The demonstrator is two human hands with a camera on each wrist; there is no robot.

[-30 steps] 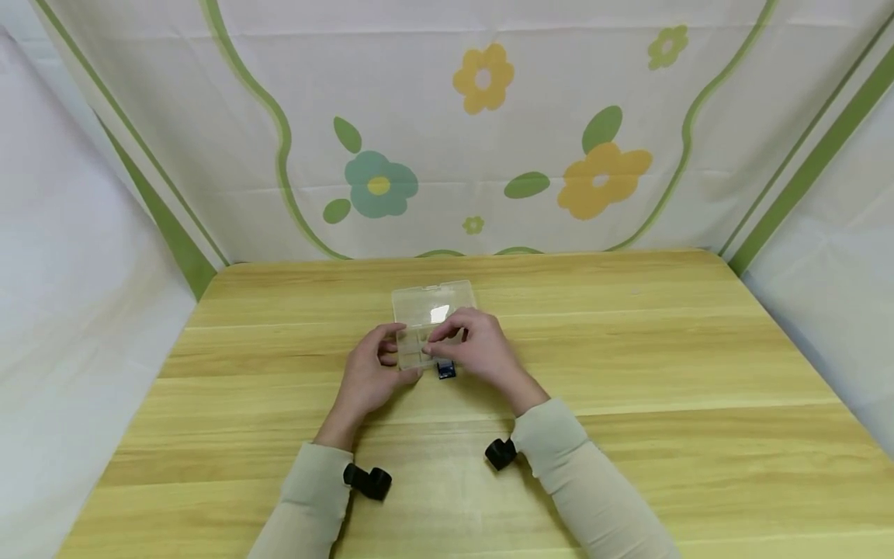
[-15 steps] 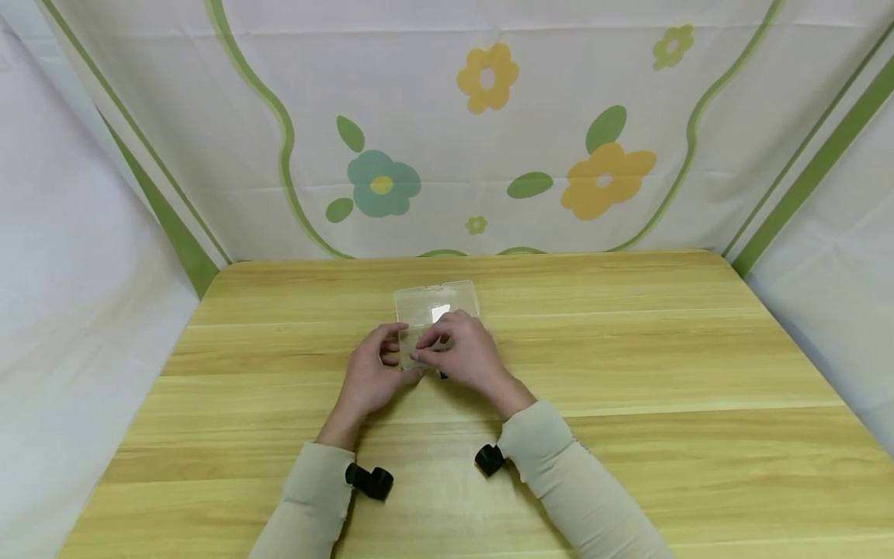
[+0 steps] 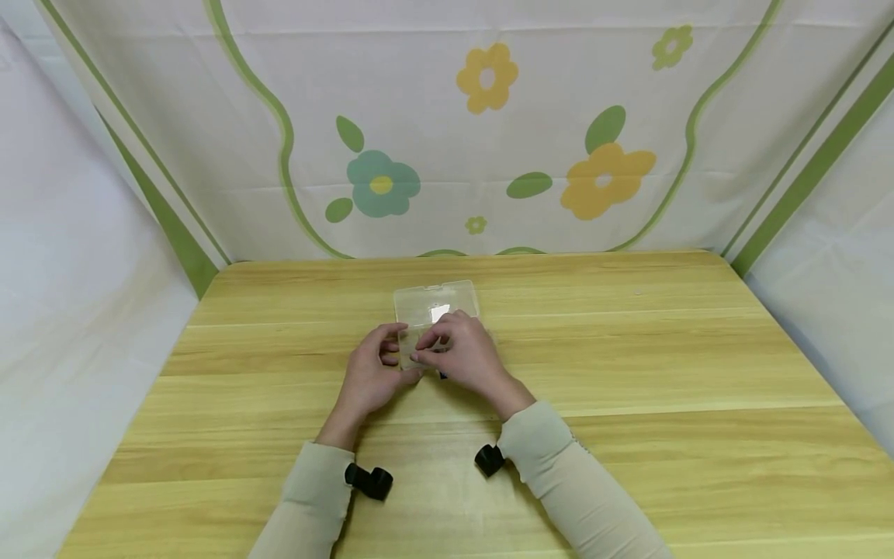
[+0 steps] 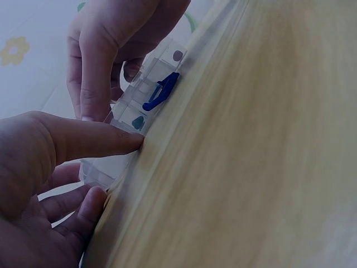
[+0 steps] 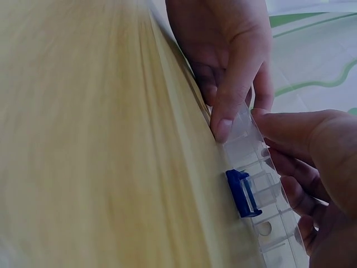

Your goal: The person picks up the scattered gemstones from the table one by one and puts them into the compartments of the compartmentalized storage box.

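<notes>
A clear plastic compartment box (image 3: 408, 341) stands on the table with its transparent lid (image 3: 419, 305) raised at the back. My left hand (image 3: 373, 376) grips its left end, thumb along the front and fingers behind. Over the compartments, my right hand (image 3: 464, 353) has thumb and fingertips together, pinching a small dark piece that they mostly hide. The left wrist view shows a small teal piece (image 4: 138, 121) through the front wall and a brownish round piece (image 4: 177, 55) in a far compartment. A blue latch-like part (image 5: 240, 194) sits at the box's front, mostly behind the right hand in the head view.
The box rests on a wood-grain table (image 3: 628, 404). White cloth with printed flowers (image 3: 384, 185) hangs behind the back edge, and plain white cloth hangs at both sides. Black wrist cameras (image 3: 370, 483) sit on both sleeves.
The right hand has shifted slightly left and toward me over the compartments, covering more of the blue part, then stays still. The left hand keeps its grip on the box.
</notes>
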